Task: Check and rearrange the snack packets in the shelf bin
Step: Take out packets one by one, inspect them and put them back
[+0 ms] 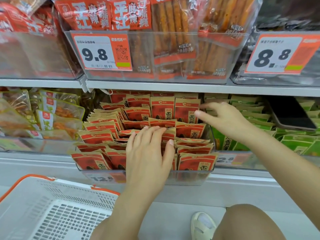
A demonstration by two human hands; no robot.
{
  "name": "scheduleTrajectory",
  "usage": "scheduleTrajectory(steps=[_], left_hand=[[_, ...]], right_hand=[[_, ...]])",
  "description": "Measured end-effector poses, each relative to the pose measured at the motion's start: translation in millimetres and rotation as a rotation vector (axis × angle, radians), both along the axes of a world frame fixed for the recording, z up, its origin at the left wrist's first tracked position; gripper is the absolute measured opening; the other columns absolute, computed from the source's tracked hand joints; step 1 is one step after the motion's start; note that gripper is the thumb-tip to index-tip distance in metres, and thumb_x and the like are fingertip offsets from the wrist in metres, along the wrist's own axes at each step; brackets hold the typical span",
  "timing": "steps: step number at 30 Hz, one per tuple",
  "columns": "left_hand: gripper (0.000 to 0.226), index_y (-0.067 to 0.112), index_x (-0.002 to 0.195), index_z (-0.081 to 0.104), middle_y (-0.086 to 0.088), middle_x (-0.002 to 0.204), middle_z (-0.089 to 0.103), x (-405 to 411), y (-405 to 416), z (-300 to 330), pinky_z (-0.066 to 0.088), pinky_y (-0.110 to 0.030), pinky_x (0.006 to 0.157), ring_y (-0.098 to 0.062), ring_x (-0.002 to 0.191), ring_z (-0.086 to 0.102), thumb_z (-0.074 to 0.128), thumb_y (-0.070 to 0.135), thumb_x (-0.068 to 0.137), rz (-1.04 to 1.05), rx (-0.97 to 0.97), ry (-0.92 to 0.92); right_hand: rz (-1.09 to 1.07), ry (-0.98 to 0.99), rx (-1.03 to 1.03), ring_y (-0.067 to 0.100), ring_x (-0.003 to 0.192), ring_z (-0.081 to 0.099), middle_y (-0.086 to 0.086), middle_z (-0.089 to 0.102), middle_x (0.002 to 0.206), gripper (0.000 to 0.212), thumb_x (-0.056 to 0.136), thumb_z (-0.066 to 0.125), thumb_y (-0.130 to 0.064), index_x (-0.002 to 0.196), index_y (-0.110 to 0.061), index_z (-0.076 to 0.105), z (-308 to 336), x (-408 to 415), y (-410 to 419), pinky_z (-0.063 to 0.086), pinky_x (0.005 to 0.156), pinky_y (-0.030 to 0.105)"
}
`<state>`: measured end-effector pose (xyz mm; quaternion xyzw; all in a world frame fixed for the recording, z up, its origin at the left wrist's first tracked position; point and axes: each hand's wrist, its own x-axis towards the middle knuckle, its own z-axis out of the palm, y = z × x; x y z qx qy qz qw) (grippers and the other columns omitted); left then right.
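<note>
A clear plastic shelf bin (190,177) on the lower shelf holds several rows of red and kraft-paper snack packets (97,135), most standing upright. My left hand (149,153) lies flat on the packets in the middle of the bin, fingers straight and pressing on their tops, thumb beside the right-hand row. My right hand (223,115) hovers at the bin's back right corner with fingers spread and loose, next to the upright back-row packets (187,110). It holds nothing.
A bin of green packets (242,141) stands to the right, with a dark phone (290,115) lying on it. Clear-pouch snacks (57,115) fill the left bin. The upper shelf (155,84) overhangs with more bins. A white basket (52,205) with orange trim sits lower left.
</note>
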<state>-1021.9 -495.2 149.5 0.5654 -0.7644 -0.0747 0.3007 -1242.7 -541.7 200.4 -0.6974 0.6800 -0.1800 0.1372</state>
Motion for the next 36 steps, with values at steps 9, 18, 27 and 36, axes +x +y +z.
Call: scheduleTrajectory(steps=[9, 18, 27, 36], left_hand=[[0.053, 0.022, 0.129, 0.060, 0.000, 0.150, 0.044, 0.4, 15.3, 8.0, 0.011, -0.035, 0.116, -0.018, 0.150, 0.012, 0.035, 0.048, 0.092, 0.051, -0.060, 0.219], [0.044, 0.030, 0.130, 0.058, 0.014, 0.149, 0.038, 1.2, 39.0, 27.4, 0.008, -0.020, 0.113, 0.000, 0.146, 0.010, 0.044, 0.043, 0.091, -0.010, 0.010, 0.368], [0.053, 0.043, 0.143, 0.038, 0.036, 0.134, 0.045, -11.6, 66.0, 63.5, 0.037, -0.021, 0.104, 0.022, 0.123, 0.038, 0.058, 0.046, 0.094, -0.213, 0.212, 0.737], [0.034, 0.014, 0.117, 0.064, -0.001, 0.101, 0.077, -9.0, 96.5, 60.4, 0.055, -0.020, 0.070, -0.014, 0.089, 0.073, 0.065, 0.028, 0.087, -0.389, 0.503, 1.068]], right_hand=[[0.000, 0.199, -0.086, 0.019, 0.106, 0.059, -0.004, 0.065, 0.113, 0.010, 0.085, 0.069, -0.033, 0.088, -0.024, 0.071, -9.6, 7.3, -4.9, 0.049, 0.089, 0.037], [0.013, 0.038, -0.637, 0.021, 0.077, 0.068, -0.001, 0.071, 0.085, 0.006, 0.089, 0.065, -0.016, 0.095, -0.014, 0.066, 13.1, 4.3, 60.4, 0.056, 0.066, 0.041], [0.084, -0.696, -0.566, 0.001, 0.074, 0.066, -0.007, 0.070, 0.080, 0.012, 0.094, 0.059, -0.010, 0.089, -0.021, 0.058, 74.0, 18.7, 109.7, 0.049, 0.062, 0.014], [-0.011, -0.996, -0.321, 0.006, 0.067, 0.068, -0.006, 0.073, 0.072, 0.001, 0.091, 0.061, -0.015, 0.091, -0.015, 0.061, 52.2, 33.3, 145.2, 0.050, 0.055, 0.019]])
